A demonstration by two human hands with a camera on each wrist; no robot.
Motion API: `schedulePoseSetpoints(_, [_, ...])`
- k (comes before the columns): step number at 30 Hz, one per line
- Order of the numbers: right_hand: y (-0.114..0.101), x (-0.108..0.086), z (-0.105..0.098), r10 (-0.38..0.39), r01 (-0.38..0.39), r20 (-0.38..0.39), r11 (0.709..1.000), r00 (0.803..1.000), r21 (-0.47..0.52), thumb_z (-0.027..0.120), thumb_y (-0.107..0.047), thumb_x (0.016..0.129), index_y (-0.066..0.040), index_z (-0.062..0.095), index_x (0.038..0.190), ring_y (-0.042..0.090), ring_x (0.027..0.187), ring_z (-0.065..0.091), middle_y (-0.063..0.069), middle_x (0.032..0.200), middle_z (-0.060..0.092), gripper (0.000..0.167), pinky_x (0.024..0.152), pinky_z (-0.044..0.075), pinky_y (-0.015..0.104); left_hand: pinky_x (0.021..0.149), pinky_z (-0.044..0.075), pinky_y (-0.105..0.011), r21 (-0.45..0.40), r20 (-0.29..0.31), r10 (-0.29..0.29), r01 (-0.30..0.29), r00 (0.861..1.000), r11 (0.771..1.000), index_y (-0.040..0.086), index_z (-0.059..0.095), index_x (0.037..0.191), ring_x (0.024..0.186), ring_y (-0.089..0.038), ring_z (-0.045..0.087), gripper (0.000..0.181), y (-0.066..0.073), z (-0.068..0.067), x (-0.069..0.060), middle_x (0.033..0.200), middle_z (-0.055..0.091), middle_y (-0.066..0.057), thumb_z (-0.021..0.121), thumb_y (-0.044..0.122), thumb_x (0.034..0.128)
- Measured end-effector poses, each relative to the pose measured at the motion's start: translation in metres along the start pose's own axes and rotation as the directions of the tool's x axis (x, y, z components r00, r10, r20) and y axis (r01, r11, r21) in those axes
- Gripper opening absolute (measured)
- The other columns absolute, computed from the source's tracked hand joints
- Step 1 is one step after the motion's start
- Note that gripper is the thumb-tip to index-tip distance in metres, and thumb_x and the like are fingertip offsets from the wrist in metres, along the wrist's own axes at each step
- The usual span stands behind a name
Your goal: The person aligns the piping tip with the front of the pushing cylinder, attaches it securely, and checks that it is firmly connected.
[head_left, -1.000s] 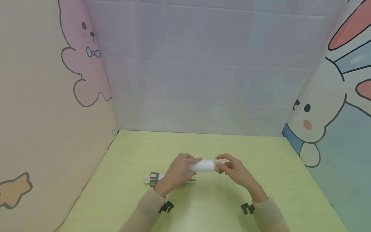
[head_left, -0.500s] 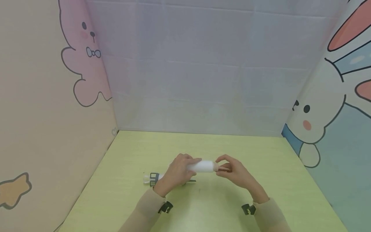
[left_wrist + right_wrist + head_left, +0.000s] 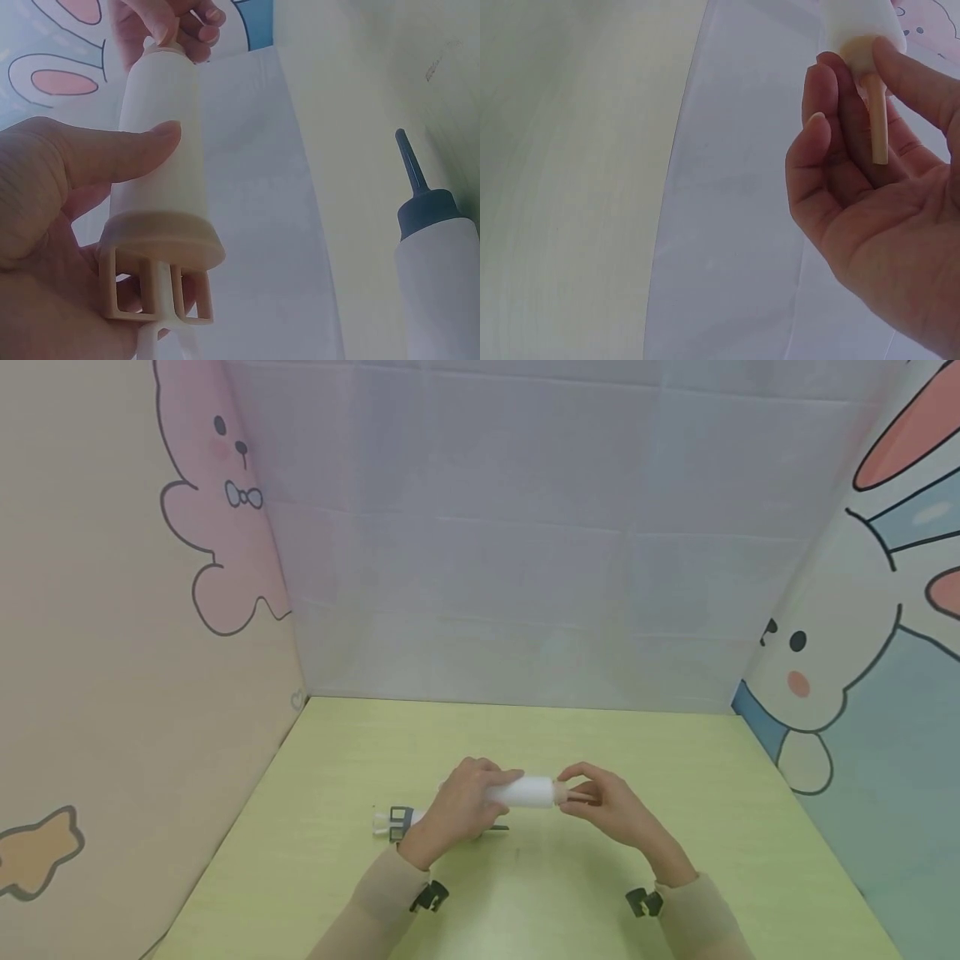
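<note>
In the head view my left hand grips a white syringe-like tube, held level above the table. Its tan collar with square loops shows at the near end in the left wrist view, with my thumb across the barrel. My right hand pinches the tan nozzle cap at the other end between thumb and fingers. The cap's thin spout points into my right palm. A second white tube with a dark grey nozzle lies on the table, partly hidden behind my left hand in the head view.
The yellow-green table lies beneath both hands. A pale sheet stands along its back edge. Printed panels with cartoon animals stand at the left and right sides. Black clips sit at both wrists.
My right fingers have shifted around the nozzle cap, and its spout has come into view between them. The left hand and its tube have stayed nearly still.
</note>
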State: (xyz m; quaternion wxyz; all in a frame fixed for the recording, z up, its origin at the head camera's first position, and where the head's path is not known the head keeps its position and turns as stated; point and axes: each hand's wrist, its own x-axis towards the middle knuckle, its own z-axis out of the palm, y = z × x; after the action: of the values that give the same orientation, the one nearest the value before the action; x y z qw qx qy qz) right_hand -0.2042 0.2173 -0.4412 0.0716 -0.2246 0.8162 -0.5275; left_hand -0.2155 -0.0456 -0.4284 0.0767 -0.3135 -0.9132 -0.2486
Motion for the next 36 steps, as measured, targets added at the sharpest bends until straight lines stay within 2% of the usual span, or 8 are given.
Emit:
schedulePoseSetpoints(8, [0.001,0.0,0.0,0.033,-0.032,0.012,0.999,0.999,-0.03,0.064,-0.021,0.093,-0.006,0.058,0.116,0.018,0.089,0.067,0.009,0.101,0.069,0.028,0.077,0.052,0.037,0.071,0.047,-0.036,0.012,-0.01,0.006,-0.006,1.0,1.0,0.022,0.068,0.122,0.094,-0.024,0.053,0.051,0.0,0.002,0.001,0.105,0.063,-0.004,0.081,0.012,0.0743])
schedulePoseSetpoints(15, [0.001,0.001,0.0,0.056,-0.057,-0.008,0.992,0.998,-0.112,0.057,-0.031,0.097,-0.005,0.065,0.103,0.025,0.081,0.065,0.005,0.091,0.067,0.028,0.073,0.051,0.037,0.073,0.047,-0.036,0.018,-0.007,0.017,-0.017,1.0,1.0,0.022,0.067,0.124,0.095,-0.024,0.052,0.051,0.0,0.002,0.001,0.107,0.063,-0.004,0.081,0.014,0.0753])
schedulePoseSetpoints(21, [-0.002,0.001,0.0,0.076,-0.079,-0.024,0.984,0.997,-0.161,0.051,-0.025,0.1,-0.005,0.069,0.098,0.024,0.08,0.064,0.003,0.086,0.066,0.027,0.071,0.051,0.041,0.072,0.047,-0.035,0.001,-0.014,0.031,-0.031,0.999,1.0,0.022,0.067,0.123,0.094,-0.023,0.052,0.051,0.0,0.001,0.002,0.106,0.063,-0.003,0.081,0.014,0.0752])
schedulePoseSetpoints(27, [-0.025,0.001,0.004,0.045,-0.049,-0.039,0.994,0.998,-0.1,0.053,-0.012,0.099,0.004,0.064,0.107,0.024,0.078,0.064,0.01,0.094,0.066,0.021,0.069,0.053,0.043,0.073,0.047,-0.036,0.001,-0.024,0.034,-0.034,0.999,0.999,0.022,0.067,0.123,0.095,-0.023,0.052,0.049,0.0,0.0,0.002,0.106,0.063,-0.003,0.081,0.014,0.0759])
schedulePoseSetpoints(30, [-0.038,0.002,0.005,0.022,-0.025,-0.053,0.998,0.998,-0.055,0.057,-0.007,0.096,0.008,0.061,0.11,0.028,0.079,0.064,0.016,0.096,0.065,0.021,0.068,0.054,0.04,0.073,0.047,-0.036,0.008,-0.02,0.033,-0.032,0.999,0.999,0.022,0.067,0.123,0.094,-0.023,0.052,0.048,-0.001,0.001,0.003,0.105,0.063,-0.003,0.08,0.015,0.0765])
schedulePoseSetpoints(34, [-0.042,0.004,0.006,0.025,-0.026,-0.096,1.0,0.995,-0.008,0.062,-0.004,0.092,0.008,0.058,0.109,0.035,0.081,0.065,0.02,0.097,0.065,0.021,0.067,0.054,0.038,0.073,0.047,-0.037,0.014,-0.028,0.039,-0.038,0.999,0.999,0.022,0.068,0.122,0.094,-0.023,0.053,0.048,-0.002,0.001,0.005,0.104,0.063,-0.003,0.08,0.014,0.076])
schedulePoseSetpoints(36, [-0.041,0.005,0.006,0.022,-0.022,-0.108,1.0,0.994,0.004,0.064,-0.005,0.091,0.007,0.058,0.107,0.035,0.082,0.065,0.02,0.097,0.065,0.02,0.068,0.054,0.042,0.073,0.047,-0.037,0.006,-0.028,0.031,-0.031,0.999,0.999,0.022,0.068,0.122,0.094,-0.024,0.053,0.048,-0.002,0.001,0.005,0.105,0.063,-0.003,0.08,0.014,0.0759])
